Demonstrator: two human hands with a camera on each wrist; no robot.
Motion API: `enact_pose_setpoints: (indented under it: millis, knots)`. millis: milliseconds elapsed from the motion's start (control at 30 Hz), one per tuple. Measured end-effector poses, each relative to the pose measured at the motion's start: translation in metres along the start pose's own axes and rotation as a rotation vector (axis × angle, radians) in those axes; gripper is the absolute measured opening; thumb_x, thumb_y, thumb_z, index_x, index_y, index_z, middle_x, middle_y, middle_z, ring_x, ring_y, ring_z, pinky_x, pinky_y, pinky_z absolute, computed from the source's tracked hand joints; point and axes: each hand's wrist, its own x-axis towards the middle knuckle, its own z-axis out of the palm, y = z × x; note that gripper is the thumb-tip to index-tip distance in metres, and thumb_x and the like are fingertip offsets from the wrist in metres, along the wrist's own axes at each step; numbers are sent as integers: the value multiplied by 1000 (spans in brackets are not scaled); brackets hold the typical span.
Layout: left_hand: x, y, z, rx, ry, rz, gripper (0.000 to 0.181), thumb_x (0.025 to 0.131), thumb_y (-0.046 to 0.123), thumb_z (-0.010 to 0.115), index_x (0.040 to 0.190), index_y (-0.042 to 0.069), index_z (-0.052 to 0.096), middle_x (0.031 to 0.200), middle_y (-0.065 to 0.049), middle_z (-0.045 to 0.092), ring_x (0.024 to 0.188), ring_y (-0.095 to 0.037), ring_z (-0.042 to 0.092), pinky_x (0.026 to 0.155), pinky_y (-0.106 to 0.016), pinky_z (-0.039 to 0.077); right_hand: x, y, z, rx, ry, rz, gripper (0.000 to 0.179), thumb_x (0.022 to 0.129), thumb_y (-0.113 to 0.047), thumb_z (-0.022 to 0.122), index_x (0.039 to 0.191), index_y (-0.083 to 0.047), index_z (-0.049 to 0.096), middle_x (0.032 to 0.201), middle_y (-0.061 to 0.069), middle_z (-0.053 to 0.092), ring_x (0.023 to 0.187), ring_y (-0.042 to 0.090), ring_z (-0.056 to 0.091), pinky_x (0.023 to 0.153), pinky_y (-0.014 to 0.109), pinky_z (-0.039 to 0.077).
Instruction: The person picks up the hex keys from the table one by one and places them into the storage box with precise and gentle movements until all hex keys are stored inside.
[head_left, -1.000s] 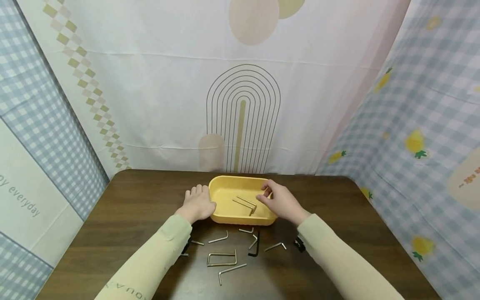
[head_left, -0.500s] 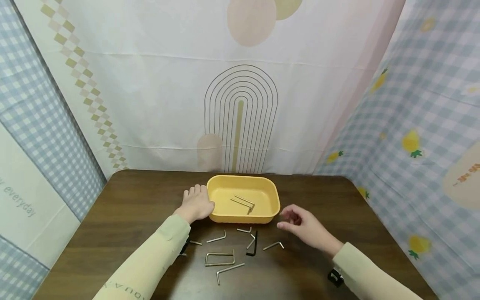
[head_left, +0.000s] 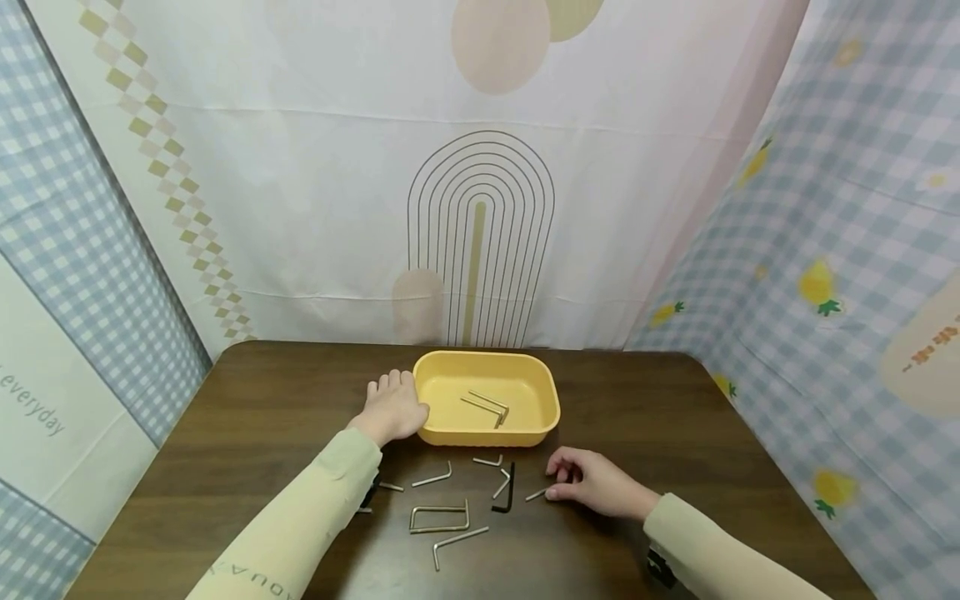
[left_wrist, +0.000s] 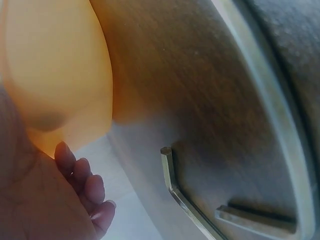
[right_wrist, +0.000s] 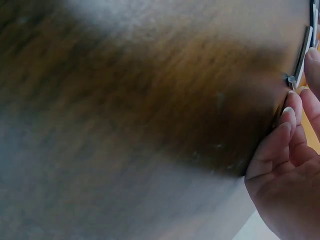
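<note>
A yellow plastic basket [head_left: 487, 437] stands at the back of the table with brass-coloured hex keys [head_left: 491, 407] inside. My left hand [head_left: 390, 408] rests against its left end, thumb at the rim and fingers outside. In the left wrist view, the basket's wall [left_wrist: 60, 65] lies beside my left palm. My right hand [head_left: 596, 482] is low over the table right of the basket, thumb and fingers around one end of a small silver hex key [head_left: 536, 494]. In the right wrist view, that hex key [right_wrist: 303, 57] lies between thumb and fingertips, which look apart.
Several loose hex keys lie in front of the basket: a black one [head_left: 510, 492], silver ones such as a long one [head_left: 459, 537], and brass-coloured ones [head_left: 438, 530] forming a rectangle. The brown table [head_left: 300, 383] ends at a hanging cloth [head_left: 322, 208].
My right hand has gone from over the basket's right side, out past it, then down to the small silver hex key on the table. My left hand stays at the basket.
</note>
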Motion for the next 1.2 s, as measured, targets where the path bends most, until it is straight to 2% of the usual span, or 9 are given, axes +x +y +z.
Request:
enact_pose_setpoints:
  millis: [233, 633, 1200]
  knots:
    - [0, 1, 1, -3, -1, 5, 43, 88, 29, 52, 117, -3, 47, 103, -14, 42, 102, -35, 39, 88, -48, 26, -2, 0, 2, -19, -3, 7, 22, 84, -30, 75, 95, -17, 61, 84, -6, 57, 76, 10, 54, 67, 27, 46]
    - [0, -4, -2, -15, -18, -4, 44, 89, 29, 52, 119, -3, 45, 103, -14, 41, 101, -35, 38, 89, -49, 25, 1, -2, 6, -39, 10, -35, 12, 85, -26, 75, 86, -22, 64, 80, -10, 59, 74, 8, 55, 66, 27, 47]
    - [3, -3, 0, -11, -16, 6, 42, 87, 29, 52, 116, -1, 47, 101, -12, 42, 101, -34, 39, 88, -48, 26, 0, -6, 6, -99, 40, -6, 14, 85, -25, 74, 79, -21, 62, 75, -9, 55, 70, 6, 51, 63, 26, 44]
